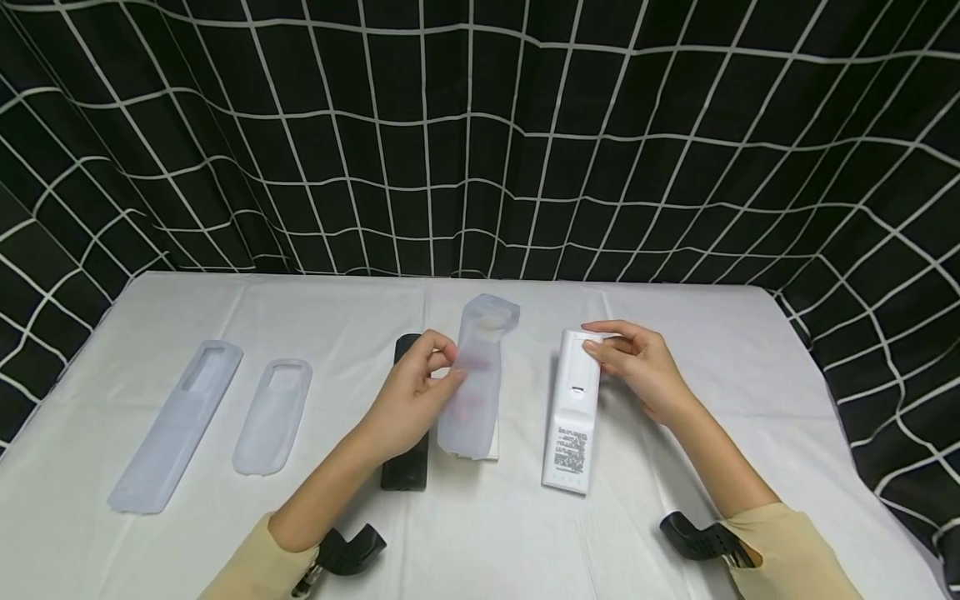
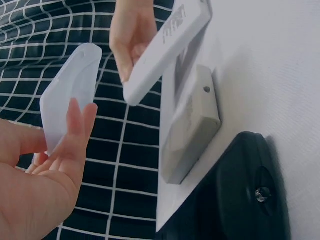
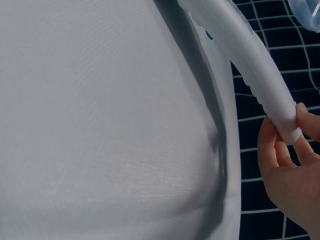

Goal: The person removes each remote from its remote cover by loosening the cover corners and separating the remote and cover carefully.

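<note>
My left hand [image 1: 408, 404] pinches a translucent silicone remote cover [image 1: 477, 367] along its left side, with fingertips showing pink through it. The cover's far end bends to the right. My right hand [image 1: 648, 375] holds a white remote control [image 1: 572, 417] by its far end, thumb on top and fingers beneath. Its back faces up, showing a battery door and printed label. In the right wrist view this remote [image 3: 250, 60] slants above the cloth. Partly hidden below the left hand and cover lie a black remote [image 1: 405, 471] and another white remote [image 2: 192, 130].
Two more translucent covers, a long one [image 1: 176, 429] and a shorter one [image 1: 272, 421], lie on the left of the white-clothed table [image 1: 487, 542]. A black curtain with white grid lines [image 1: 480, 150] hangs behind and around the table.
</note>
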{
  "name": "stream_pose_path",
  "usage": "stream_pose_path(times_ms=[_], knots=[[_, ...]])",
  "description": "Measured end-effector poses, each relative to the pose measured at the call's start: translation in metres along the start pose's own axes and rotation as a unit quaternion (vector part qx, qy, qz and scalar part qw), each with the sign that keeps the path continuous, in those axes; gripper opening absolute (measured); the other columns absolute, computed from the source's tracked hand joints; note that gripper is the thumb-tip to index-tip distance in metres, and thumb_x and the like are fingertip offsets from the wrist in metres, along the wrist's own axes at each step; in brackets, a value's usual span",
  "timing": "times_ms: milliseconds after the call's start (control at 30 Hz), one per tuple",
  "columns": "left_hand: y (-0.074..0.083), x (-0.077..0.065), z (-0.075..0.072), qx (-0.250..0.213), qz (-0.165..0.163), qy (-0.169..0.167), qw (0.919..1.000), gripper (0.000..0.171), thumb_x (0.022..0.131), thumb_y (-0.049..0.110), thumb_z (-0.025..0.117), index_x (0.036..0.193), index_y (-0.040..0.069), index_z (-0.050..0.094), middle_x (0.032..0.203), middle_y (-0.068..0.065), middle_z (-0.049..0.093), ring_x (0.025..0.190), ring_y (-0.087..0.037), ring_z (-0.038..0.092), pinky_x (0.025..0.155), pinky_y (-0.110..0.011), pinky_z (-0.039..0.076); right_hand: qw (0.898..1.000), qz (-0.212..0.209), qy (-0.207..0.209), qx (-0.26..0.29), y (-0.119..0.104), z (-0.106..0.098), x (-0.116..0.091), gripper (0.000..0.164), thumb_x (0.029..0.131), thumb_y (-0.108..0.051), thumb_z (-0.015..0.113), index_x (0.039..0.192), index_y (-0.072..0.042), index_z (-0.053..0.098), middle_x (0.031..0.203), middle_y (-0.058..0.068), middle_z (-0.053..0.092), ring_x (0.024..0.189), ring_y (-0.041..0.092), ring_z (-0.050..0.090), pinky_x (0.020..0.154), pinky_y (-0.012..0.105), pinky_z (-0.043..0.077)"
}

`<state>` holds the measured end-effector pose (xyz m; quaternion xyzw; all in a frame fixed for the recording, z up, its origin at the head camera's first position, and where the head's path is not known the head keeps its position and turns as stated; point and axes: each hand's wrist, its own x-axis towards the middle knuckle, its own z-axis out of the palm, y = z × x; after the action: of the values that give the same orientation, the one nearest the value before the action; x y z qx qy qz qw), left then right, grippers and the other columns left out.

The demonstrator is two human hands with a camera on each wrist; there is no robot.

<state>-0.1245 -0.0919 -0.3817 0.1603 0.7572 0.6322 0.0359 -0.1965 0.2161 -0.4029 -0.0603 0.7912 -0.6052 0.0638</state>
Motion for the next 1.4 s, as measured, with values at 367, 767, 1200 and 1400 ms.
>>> stream_pose_path(times_ms=[367,767,1200,1400], knots=[[-0.004,-0.007,-0.006,-0.022,0.006,0.004,0.9997,0.013,0.102,0.004,0.052,0.108,0.003,0.041,0.087,-0.008,0.051,0.059,-0.011,0.037,0.060,-0.021,0.036,1.000,-0.002,-0.021,-0.023,0.008,0.006,0.015,0.042,0.098,-0.009,0.063,0.135,0.010,0.055,0.110,0.012,0.055,0.084,0.001,0.062,0.077,0.018,0.056],[-0.009,-0.015,-0.011,-0.061,-0.019,-0.003,0.9980,0.014,0.103,0.002,0.050,0.111,0.001,0.039,0.111,-0.020,0.059,0.081,-0.019,0.057,0.069,-0.026,0.051,0.987,-0.029,-0.062,-0.144,0.020,0.011,0.026,0.036,0.099,-0.017,0.065,0.128,0.004,0.063,0.095,0.012,0.070,0.077,0.009,0.062,0.069,0.022,0.050],[-0.013,-0.020,-0.013,-0.072,-0.023,0.007,0.9971,0.012,0.102,0.005,0.052,0.108,0.002,0.041,0.086,-0.007,0.048,0.072,-0.014,0.048,0.066,-0.022,0.045,0.980,-0.051,-0.067,-0.182,0.024,0.013,0.026,0.033,0.098,-0.015,0.065,0.125,0.003,0.064,0.097,0.017,0.067,0.079,0.018,0.060,0.068,0.021,0.048],[-0.014,-0.022,-0.016,-0.086,-0.026,0.003,0.9960,0.014,0.103,0.005,0.052,0.109,0.000,0.040,0.093,-0.009,0.053,0.079,-0.017,0.053,0.071,-0.025,0.051,0.975,-0.071,-0.033,-0.210,0.017,0.017,0.026,0.036,0.097,-0.011,0.065,0.130,0.004,0.061,0.104,0.019,0.063,0.080,0.022,0.064,0.067,0.021,0.051]])
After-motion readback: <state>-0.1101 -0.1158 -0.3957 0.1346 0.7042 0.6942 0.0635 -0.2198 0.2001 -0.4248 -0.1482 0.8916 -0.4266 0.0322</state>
